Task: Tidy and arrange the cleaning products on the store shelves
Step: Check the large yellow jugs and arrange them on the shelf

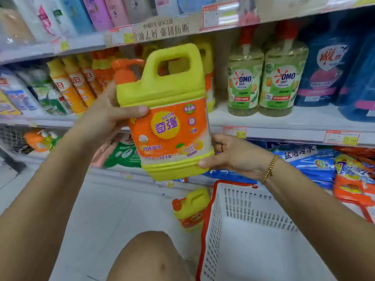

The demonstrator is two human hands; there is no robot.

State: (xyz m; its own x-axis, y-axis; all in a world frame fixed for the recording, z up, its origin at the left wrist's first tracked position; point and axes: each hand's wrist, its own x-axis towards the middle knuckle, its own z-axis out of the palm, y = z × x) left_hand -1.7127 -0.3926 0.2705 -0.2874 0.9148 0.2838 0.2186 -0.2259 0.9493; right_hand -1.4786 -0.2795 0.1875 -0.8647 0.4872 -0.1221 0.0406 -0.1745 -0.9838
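I hold a yellow detergent jug [168,110] with an orange label and orange cap in front of the middle shelf [284,122]. My left hand [109,116] grips its upper left side, thumb across the front. My right hand [229,157] grips the lower right corner, thumb on the base. The jug is upright, tilted slightly left. A second jug of the same kind [190,209] stands on the floor beside a white basket [249,230]. More yellow jugs [207,57] show behind the held one on the shelf.
Two green OMO bottles [265,82] stand right of the gap on the middle shelf, with blue refill pouches [332,74] further right. Orange-yellow bottles [75,84] line the left. Bagged powders [316,163] fill the lower shelf. My knee [150,258] is low in view.
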